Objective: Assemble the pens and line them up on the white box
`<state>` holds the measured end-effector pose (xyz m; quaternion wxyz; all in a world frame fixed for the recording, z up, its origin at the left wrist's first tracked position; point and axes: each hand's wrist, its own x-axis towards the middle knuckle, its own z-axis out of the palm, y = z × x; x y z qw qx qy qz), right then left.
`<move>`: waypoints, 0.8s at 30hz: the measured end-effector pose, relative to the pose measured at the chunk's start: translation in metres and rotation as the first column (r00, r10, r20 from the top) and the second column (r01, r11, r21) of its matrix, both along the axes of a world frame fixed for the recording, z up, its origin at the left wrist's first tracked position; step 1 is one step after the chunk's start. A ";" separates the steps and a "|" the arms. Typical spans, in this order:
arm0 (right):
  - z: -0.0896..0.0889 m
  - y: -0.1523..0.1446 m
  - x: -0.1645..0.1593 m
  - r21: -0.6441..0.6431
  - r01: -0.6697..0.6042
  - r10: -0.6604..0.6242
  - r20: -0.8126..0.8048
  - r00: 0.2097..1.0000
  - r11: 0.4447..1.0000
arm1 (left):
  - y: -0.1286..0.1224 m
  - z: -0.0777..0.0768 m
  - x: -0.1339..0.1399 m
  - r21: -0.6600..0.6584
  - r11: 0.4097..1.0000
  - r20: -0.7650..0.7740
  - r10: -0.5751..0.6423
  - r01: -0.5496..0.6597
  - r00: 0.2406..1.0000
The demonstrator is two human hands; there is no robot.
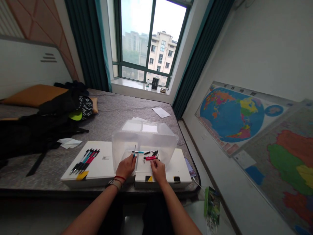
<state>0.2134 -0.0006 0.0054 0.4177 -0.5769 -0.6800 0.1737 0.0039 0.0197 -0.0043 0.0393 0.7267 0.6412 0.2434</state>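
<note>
My left hand [126,166] is closed on a slim pen part [134,150], a thin rod standing up out of a bluish end at the fingertips. Inside the clear plastic box [119,143], my right hand [158,169] has its fingertips at the red pen barrels [150,158]; whether it grips one is too small to make out. Around them lie a blue pen part [140,152], several black pen parts [155,152] and small metal tips. On the white box at left, several pens [85,161] in black, blue and red lie side by side.
Two white cardboard boxes [102,163] support the plastic box on a grey mattress [117,104]. A phone [190,168] with a cable lies at the right edge. Dark clothing [22,140] and a folded tissue [69,143] lie left. A paper sheet [160,112] is farther back.
</note>
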 end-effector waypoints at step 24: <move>-0.002 -0.004 0.011 -0.041 -0.125 0.128 0.071 0.989 0.991 | 0.001 -0.007 0.008 0.040 0.999 -0.068 0.032 -0.029 0.997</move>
